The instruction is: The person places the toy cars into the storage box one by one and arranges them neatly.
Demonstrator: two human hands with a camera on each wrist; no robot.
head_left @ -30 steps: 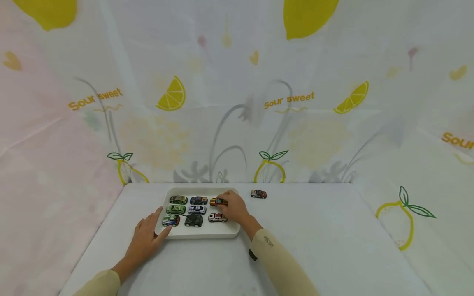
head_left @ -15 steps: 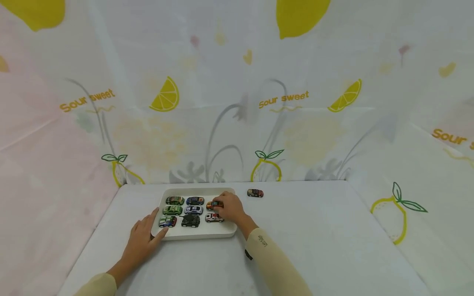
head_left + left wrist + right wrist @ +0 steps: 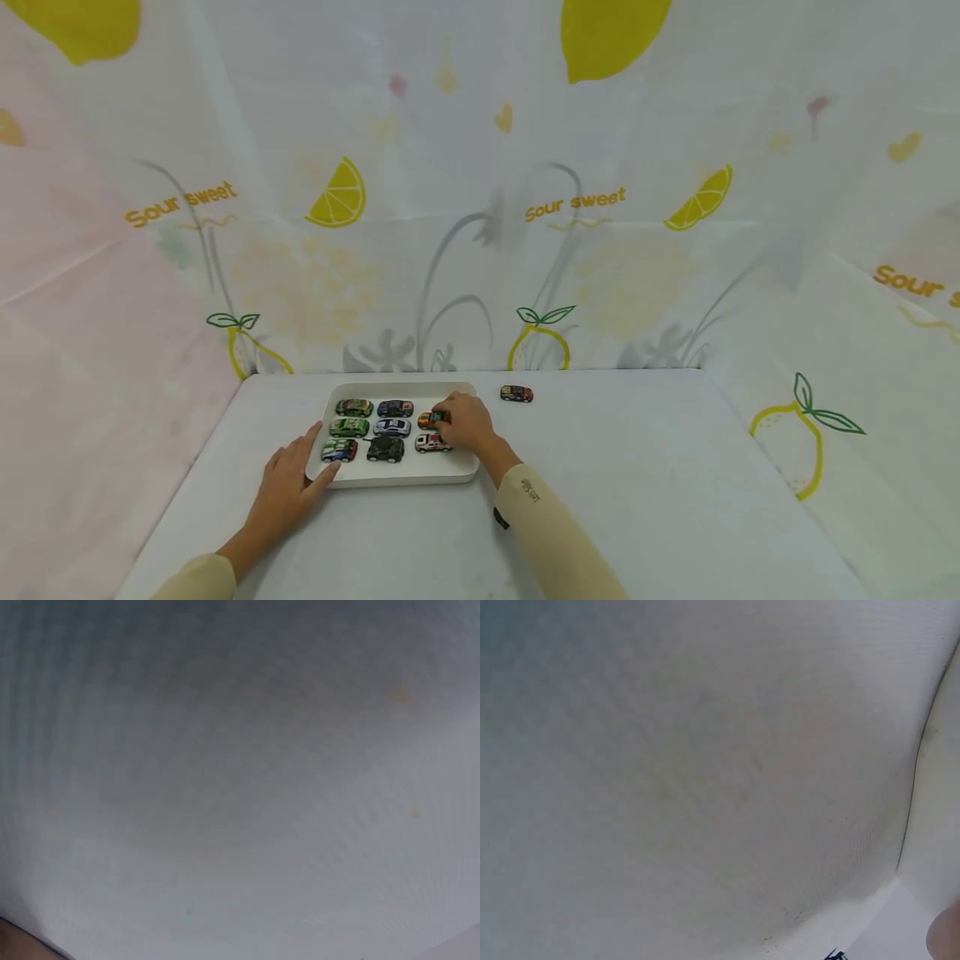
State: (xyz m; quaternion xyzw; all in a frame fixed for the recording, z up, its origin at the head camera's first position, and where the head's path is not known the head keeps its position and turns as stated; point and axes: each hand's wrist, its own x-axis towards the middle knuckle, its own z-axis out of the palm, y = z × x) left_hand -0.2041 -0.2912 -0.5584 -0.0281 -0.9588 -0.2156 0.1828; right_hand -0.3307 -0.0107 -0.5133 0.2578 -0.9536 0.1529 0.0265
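In the head view, my right hand (image 3: 467,421) reaches over the right side of a white tray (image 3: 397,481) and pinches an orange toy car (image 3: 427,420). The fingers cover the car's right end. Just in front of it lies a white and red toy car (image 3: 432,443). My left hand (image 3: 285,483) rests at the tray's front left corner, its fingers extended along the left side and its thumb at the front rim. The wrist views show mostly blurred white, with a bit of skin (image 3: 945,934) at the right wrist view's lower right.
Several more toy cars stand in rows in the tray, among them a green car (image 3: 349,427) and a black tank-like toy (image 3: 386,449). A dark red and black car (image 3: 517,393) sits on the white table (image 3: 637,483) behind the tray's right side. A lemon-print cloth (image 3: 450,275) hangs behind.
My right hand has drawn the orange car slightly toward the front of the tray, closer to the white and red car. The left hand keeps its place. The head view has shifted slightly.
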